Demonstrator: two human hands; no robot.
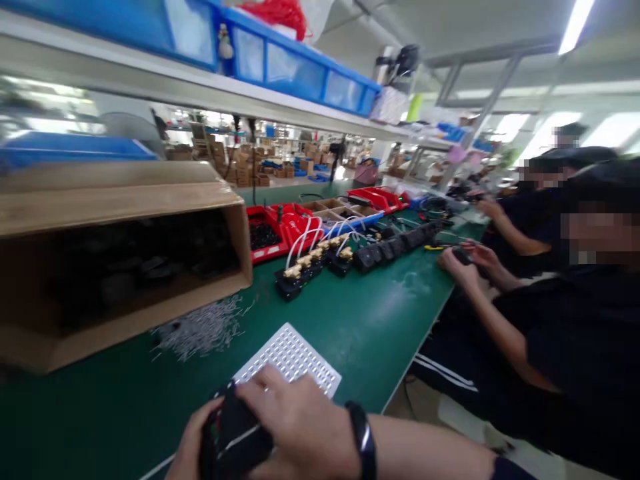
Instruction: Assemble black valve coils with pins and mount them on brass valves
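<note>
Both my hands are at the bottom of the view, closed around a small black part with a red detail. My right hand, with a black wristband, covers the part from the right and above. My left hand grips it from the left, only partly in view. Just beyond them a white perforated tray lies on the green table. A heap of small silvery pins lies to the left of the tray.
An open cardboard box of dark parts lies on its side at left. Red bins, a row of black parts with brass fittings and white tubes stand further along. Co-workers sit at right, one person's hands on the table edge. Blue bins sit on the shelf above.
</note>
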